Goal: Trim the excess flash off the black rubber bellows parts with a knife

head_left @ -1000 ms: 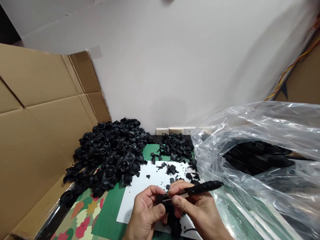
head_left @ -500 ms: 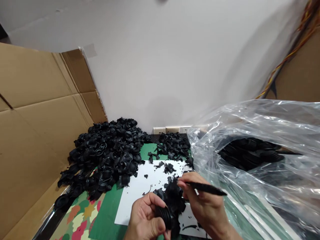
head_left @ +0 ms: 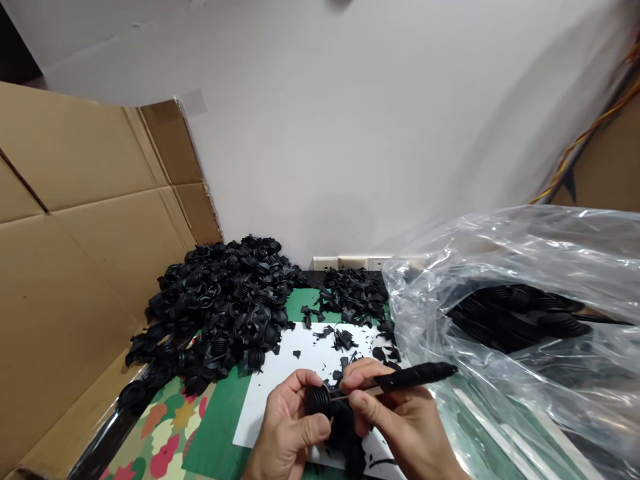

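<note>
Between thumb and fingers, my left hand [head_left: 290, 420] grips a ribbed black rubber bellows [head_left: 317, 401] over the white sheet [head_left: 273, 380]. My right hand [head_left: 395, 417] is closed round a slim tool with a black-wrapped handle [head_left: 417, 377]. The tool's thin metal tip touches or lies very close to the edge of the bellows; which of the two I cannot tell. Below both hands sits a dark clump of black rubber pieces [head_left: 347, 433], partly covered by my fingers.
A large heap of black ribbed parts [head_left: 220, 300] stands at the left beside a cardboard sheet [head_left: 90, 233]. Black scraps [head_left: 355, 293] lie by the wall sockets [head_left: 327, 263]. On the right, a clear plastic bag [head_left: 500, 247] holds more ribbed black parts [head_left: 515, 313].
The right hand has moved down and left, bringing the tool's tip to the bellows. The left hand has raised the bellows slightly and turned it. The whole view has shifted a little.
</note>
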Tool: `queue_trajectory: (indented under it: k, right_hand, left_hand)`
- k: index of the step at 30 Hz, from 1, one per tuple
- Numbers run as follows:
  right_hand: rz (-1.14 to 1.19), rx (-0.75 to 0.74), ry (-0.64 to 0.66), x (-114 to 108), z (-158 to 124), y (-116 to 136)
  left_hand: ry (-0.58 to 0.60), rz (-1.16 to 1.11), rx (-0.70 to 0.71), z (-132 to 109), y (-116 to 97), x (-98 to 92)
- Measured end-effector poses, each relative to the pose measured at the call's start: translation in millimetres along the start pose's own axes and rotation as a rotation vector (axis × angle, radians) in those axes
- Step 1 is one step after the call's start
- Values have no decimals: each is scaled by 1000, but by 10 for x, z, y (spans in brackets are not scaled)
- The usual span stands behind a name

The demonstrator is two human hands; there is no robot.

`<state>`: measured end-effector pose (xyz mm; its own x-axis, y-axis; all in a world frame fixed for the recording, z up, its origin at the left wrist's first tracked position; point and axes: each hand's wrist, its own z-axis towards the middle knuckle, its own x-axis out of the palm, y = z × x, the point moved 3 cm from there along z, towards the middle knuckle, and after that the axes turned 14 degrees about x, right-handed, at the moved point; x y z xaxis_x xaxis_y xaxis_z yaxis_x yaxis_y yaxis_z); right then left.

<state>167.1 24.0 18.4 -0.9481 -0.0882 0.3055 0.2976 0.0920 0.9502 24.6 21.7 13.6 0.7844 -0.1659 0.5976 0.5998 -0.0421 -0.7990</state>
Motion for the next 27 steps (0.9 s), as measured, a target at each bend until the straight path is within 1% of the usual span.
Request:
queue_trajectory:
  k: [3, 6, 10, 13, 15, 17, 19, 20, 21, 22, 23, 24, 27]
  right_hand:
    - [-38, -19, 31, 3, -5, 5]
    - [-27, -67, 9, 4, -13, 4]
    - [-11, -89, 12, 28, -28, -10]
    - [-67, -110, 14, 39, -41, 2]
    - [-171, -163, 12, 35, -53, 29]
    - [-316, -272, -1, 20, -69, 72]
    - [-407, -382, -69, -20, -84, 119]
    - [-405, -407, -125, -51, -87, 138]
    - [-372, -399, -183, -86, -85, 150]
    - [-322, -360, -222, -116, -78, 153]
    - [-271, -303, -224, -132, -68, 147]
    - [-220, -246, -199, -134, -57, 137]
    - [-102, -110, -38, -77, -38, 91]
  left_hand:
    - [18, 12, -19, 11, 13, 23]
    - [28, 30, -34, 21, 32, 9]
    - [18, 54, -42, 27, 42, -18]
    - [5, 60, -55, 18, 42, 1]
    - [8, 54, -51, 4, 42, 31]
    - [17, 36, -39, -14, 43, 56]
    - [7, 32, -27, -30, 44, 57]
    - [-6, 37, -22, -36, 44, 48]
    - [-20, 44, -17, -40, 43, 35]
    - [-28, 50, -9, -41, 40, 21]
    - [-33, 53, -2, -41, 37, 9]
    - [-32, 55, 0, -40, 36, 0]
    - [-31, 69, -16, -37, 38, -11]
